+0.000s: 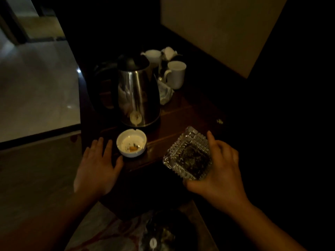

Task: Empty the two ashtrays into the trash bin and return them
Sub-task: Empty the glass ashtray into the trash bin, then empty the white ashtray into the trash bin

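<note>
Dim light covers a dark wooden worktop [181, 113] beside pale glossy floor. Right hand [217, 171] grips a square ribbed glass ashtray [188, 153] holding dark ash; left hand [98, 165] lies open and flat, thumb just beside a round white ashtray [131, 143], steel kettle [136, 95] beyond.

two ashtrays [131, 143], one kettle [138, 95], three white cups [176, 74], two hands [98, 165]

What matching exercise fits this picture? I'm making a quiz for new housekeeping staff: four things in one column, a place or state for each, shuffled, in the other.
Things:
1. glass ashtray
2. white ashtray
3. kettle
4. left hand

States:
A. open, beside the white ashtray
B. on the table, holding a butt
C. held in the right hand
D. upright behind the white ashtray

Pairs: 1-C, 2-B, 3-D, 4-A
</note>
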